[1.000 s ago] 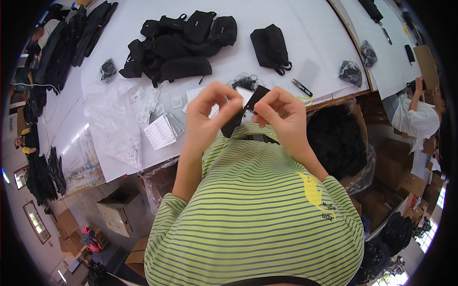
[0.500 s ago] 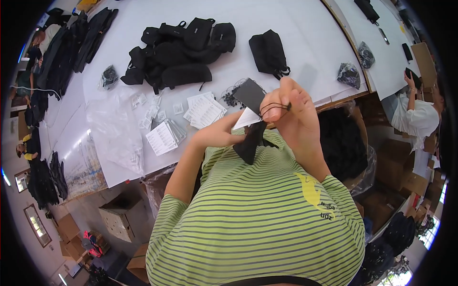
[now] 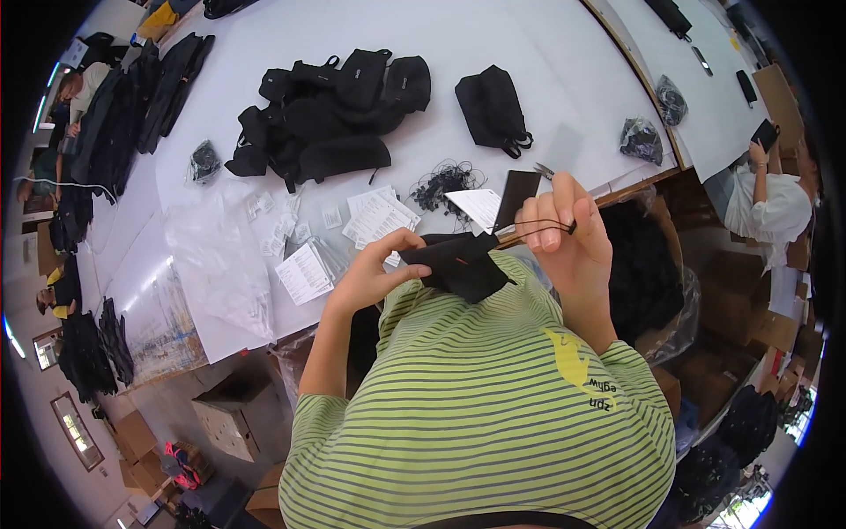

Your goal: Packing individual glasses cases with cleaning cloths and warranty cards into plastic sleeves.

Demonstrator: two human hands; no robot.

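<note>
L hand [image 3: 374,269] had its grip closed on a blk pouch [image 3: 463,269], thumb on top, held just off the table's [image 3: 529,26] near edge, in front of the wearer's striped shirt [image 3: 476,397]. R hand [image 3: 573,238] had its grip pinching a thin blk cord loop [image 3: 542,222], which ran back twd the pouch. A blk tag [image 3: 516,198] stood up at the R fingers, w/ a wht card [image 3: 474,210] just beside it; couldn't tell if the two were joined. On the table, a tangle of blk cords [image 3: 441,183] lay nr the near edge, w/ printed cards [image 3: 379,219] to its L and snips [image 3: 545,170] partly hidden behind R hand. A clear plastic bag [image 3: 216,260] lay further L along that edge. A pile of blk pouches [image 3: 335,115] sat farther in, w/ a single pouch [image 3: 490,108] apart to its R. A small bagged item [image 3: 641,141] lay nr the near-R corner. Below the near edge, on the R, was a box of blk pcs [image 3: 648,273].
</note>
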